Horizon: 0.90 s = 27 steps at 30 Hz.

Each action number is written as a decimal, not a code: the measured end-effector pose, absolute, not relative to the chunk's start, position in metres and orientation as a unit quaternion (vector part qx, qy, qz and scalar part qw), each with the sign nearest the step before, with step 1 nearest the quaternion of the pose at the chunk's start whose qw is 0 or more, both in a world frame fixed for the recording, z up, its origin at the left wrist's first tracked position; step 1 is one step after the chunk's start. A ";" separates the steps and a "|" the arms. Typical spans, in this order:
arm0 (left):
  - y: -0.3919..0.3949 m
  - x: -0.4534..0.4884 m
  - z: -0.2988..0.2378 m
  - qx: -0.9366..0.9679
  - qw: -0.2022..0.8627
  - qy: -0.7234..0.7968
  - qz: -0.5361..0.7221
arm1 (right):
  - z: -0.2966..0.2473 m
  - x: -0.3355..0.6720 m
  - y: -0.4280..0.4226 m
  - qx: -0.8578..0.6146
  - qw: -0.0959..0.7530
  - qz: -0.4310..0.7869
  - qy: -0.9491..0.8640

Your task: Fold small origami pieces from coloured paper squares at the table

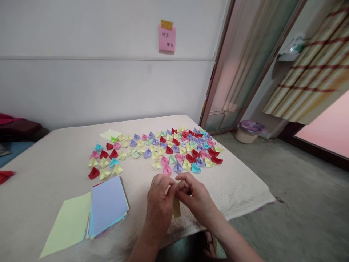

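A folded piece of pale yellow paper (177,208) is pinched between my two hands, close to the table's front edge. My left hand (161,198) is closed on its upper left side, thumb and fingertips together. My right hand (192,191) grips the same paper from the right with bent fingers. The paper's lower end hangs below the fingers; its upper part is mostly hidden by them. Just beyond my hands sit many small folded paper boats (178,167) in red, yellow, purple, pink, green and blue.
Left of my hands lies a stack of coloured paper sheets (108,205), purple on top, beside a light green sheet (68,222). Another pale sheet (110,133) lies behind the boats. A red object (5,176) is at the far left. A lined bin (248,131) stands on the floor.
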<state>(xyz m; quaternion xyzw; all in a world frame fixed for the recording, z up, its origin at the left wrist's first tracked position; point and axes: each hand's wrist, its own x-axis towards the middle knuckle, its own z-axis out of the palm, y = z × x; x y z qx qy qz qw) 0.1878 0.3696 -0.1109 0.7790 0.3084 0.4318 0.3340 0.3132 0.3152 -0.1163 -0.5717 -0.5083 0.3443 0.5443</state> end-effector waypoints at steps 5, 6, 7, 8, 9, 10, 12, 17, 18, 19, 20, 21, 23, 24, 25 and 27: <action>0.372 0.187 -0.109 0.701 0.397 0.375 0.458 | -0.116 0.312 0.315 -0.566 0.554 0.358 -0.494; 0.372 0.186 -0.109 0.684 0.418 0.386 0.458 | -0.115 0.312 0.315 -0.567 0.561 0.357 -0.487; 0.371 0.186 -0.109 0.668 0.438 0.390 0.458 | -0.114 0.312 0.315 -0.569 0.564 0.356 -0.481; 0.371 0.186 -0.110 0.656 0.455 0.388 0.460 | -0.114 0.313 0.315 -0.572 0.563 0.354 -0.480; 0.370 0.186 -0.110 0.651 0.464 0.379 0.466 | -0.113 0.313 0.315 -0.574 0.560 0.353 -0.482; 0.369 0.186 -0.111 0.652 0.462 0.367 0.476 | -0.114 0.313 0.315 -0.577 0.556 0.351 -0.485; 0.368 0.187 -0.114 0.662 0.438 0.343 0.501 | -0.114 0.313 0.316 -0.586 0.553 0.346 -0.480; 0.365 0.188 -0.117 0.702 0.354 0.328 0.523 | -0.116 0.312 0.318 -0.603 0.564 0.333 -0.455; 0.365 0.189 -0.117 0.707 0.341 0.332 0.523 | -0.116 0.312 0.318 -0.605 0.563 0.326 -0.458; 0.364 0.189 -0.116 0.711 0.331 0.335 0.523 | -0.116 0.312 0.317 -0.608 0.560 0.318 -0.464; 0.364 0.190 -0.116 0.712 0.324 0.339 0.522 | -0.116 0.312 0.317 -0.613 0.557 0.306 -0.470; 0.364 0.191 -0.116 0.712 0.321 0.343 0.522 | -0.116 0.311 0.316 -0.618 0.552 0.293 -0.477; 0.363 0.191 -0.115 0.710 0.316 0.351 0.523 | -0.117 0.310 0.315 -0.626 0.542 0.269 -0.492; 0.362 0.192 -0.115 0.708 0.312 0.356 0.523 | -0.118 0.309 0.315 -0.629 0.538 0.258 -0.498; 0.362 0.192 -0.114 0.707 0.309 0.361 0.524 | -0.119 0.308 0.315 -0.631 0.534 0.250 -0.504; 0.361 0.192 -0.115 0.699 0.308 0.373 0.526 | -0.122 0.306 0.314 -0.634 0.525 0.236 -0.517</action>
